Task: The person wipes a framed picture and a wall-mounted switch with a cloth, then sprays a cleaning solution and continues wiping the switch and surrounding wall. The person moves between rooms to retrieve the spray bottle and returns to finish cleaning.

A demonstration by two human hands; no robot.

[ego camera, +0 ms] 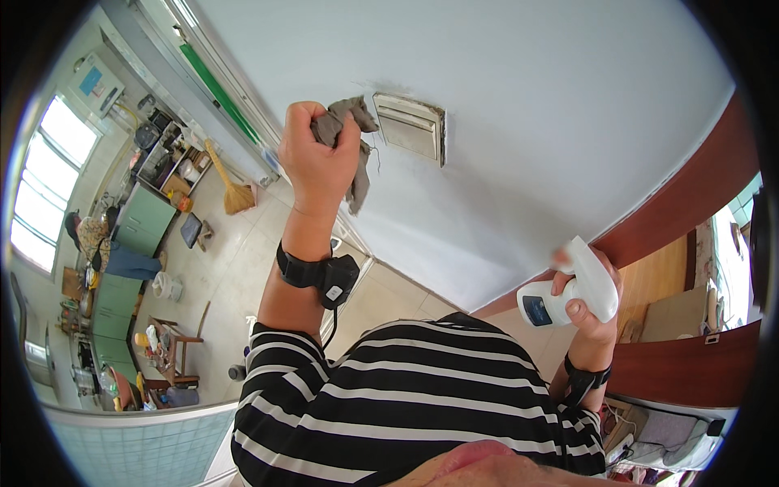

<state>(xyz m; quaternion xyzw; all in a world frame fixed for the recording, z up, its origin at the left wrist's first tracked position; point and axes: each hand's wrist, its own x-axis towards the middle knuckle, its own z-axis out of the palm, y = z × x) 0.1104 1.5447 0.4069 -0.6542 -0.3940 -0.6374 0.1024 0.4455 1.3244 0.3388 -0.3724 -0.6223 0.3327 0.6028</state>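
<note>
A crumpled grey cloth (360,182) is bunched in my left hand (319,155), with loose threads hanging from its edge. Just right of it, a white wall switch (409,129) is set in the pale wall (523,79); dark grime lines its border and a smudge marks the wall above. Cloth and switch look very close, but I cannot tell whether they touch. Lower right, my right hand (590,322) grips a white spray bottle (595,283) with a dark label. Its nozzle end is blurred. The bottle is held apart from the wall, near a reddish-brown door frame (688,201).
At left, a doorway opens to a kitchen with green cabinets (143,213), a straw broom (237,196), a small stool (193,231) and a white bucket (164,285). A person (131,262) stands by the counter. A cluttered wooden chair (176,347) is nearer.
</note>
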